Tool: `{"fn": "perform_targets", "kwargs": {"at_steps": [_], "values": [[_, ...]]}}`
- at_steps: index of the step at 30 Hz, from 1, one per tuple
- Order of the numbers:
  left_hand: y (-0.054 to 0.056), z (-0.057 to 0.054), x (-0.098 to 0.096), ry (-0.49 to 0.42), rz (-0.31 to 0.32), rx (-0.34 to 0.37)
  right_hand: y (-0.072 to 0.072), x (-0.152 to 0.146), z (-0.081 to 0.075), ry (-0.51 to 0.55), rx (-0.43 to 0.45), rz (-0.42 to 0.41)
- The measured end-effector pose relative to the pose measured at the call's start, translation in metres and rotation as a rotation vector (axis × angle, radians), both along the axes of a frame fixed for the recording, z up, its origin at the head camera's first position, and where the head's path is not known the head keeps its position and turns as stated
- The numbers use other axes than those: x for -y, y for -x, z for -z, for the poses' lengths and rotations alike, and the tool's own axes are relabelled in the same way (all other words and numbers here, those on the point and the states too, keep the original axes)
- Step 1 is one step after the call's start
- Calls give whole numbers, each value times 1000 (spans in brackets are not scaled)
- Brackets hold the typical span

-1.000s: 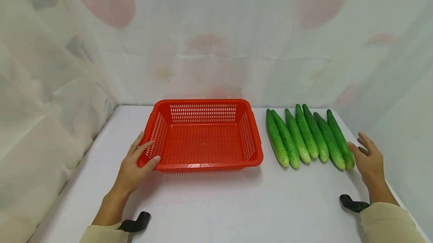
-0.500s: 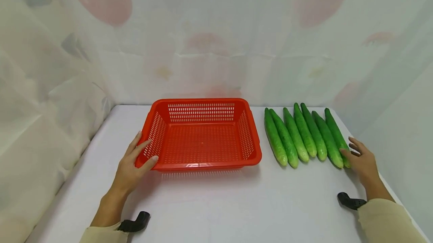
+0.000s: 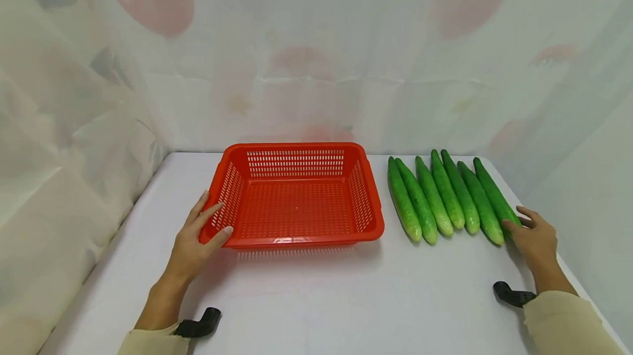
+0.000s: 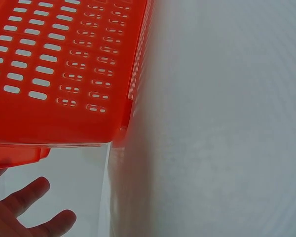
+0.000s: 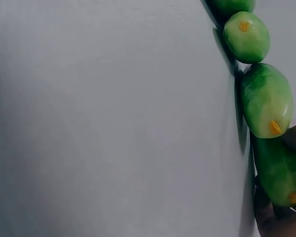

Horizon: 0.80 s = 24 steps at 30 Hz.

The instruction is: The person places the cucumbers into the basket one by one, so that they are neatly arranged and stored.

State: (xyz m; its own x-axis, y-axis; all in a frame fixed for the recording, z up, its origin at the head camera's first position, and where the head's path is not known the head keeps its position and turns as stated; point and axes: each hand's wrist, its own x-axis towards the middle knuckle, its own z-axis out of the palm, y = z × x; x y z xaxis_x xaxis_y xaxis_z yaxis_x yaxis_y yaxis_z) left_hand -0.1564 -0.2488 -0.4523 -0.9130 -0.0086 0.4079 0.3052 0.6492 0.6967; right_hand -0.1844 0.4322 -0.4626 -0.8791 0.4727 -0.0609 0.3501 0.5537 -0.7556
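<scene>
A red plastic basket with slotted walls stands on the table, its inside bare. My left hand rests at its front left corner, fingers spread, thumb and forefinger over the rim. Two outstretched fingers show apart from the basket in the left wrist view. To the right lie several green cucumbers side by side. My right hand grips the near end of the rightmost cucumber. In the right wrist view, thumb and fingers are on either side of that cucumber, which lies beside its neighbour.
The white table extends in front of the basket and cucumbers. A patterned curtain hangs behind it, and pale sheeting closes the left side. Each wrist bears a black device.
My right hand has moved left onto the rightmost cucumber and taken hold of its near end, which has swung slightly right. The left hand stays at the basket.
</scene>
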Motion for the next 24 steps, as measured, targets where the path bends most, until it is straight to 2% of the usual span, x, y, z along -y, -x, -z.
{"fn": "perform_targets", "kwargs": {"at_steps": [3,5,9,11,15,22,24], "values": [[0,-1,0,2,2,3,-1,-1,-3,133,13,92],[0,-1,0,-1,5,4,-2,-2,-6,303,-12,166],[-1,-2,0,-1,4,5,-3,-5,-15,689,-123,330],[0,-2,-1,1,3,5,-5,-6,-20,816,-179,394],[0,-3,-1,-6,8,10,-9,-8,-29,893,-247,449],[1,-2,0,-14,14,17,-12,-9,-44,968,-368,393],[0,-2,0,-14,12,21,-11,-8,-49,950,-384,368]]}}
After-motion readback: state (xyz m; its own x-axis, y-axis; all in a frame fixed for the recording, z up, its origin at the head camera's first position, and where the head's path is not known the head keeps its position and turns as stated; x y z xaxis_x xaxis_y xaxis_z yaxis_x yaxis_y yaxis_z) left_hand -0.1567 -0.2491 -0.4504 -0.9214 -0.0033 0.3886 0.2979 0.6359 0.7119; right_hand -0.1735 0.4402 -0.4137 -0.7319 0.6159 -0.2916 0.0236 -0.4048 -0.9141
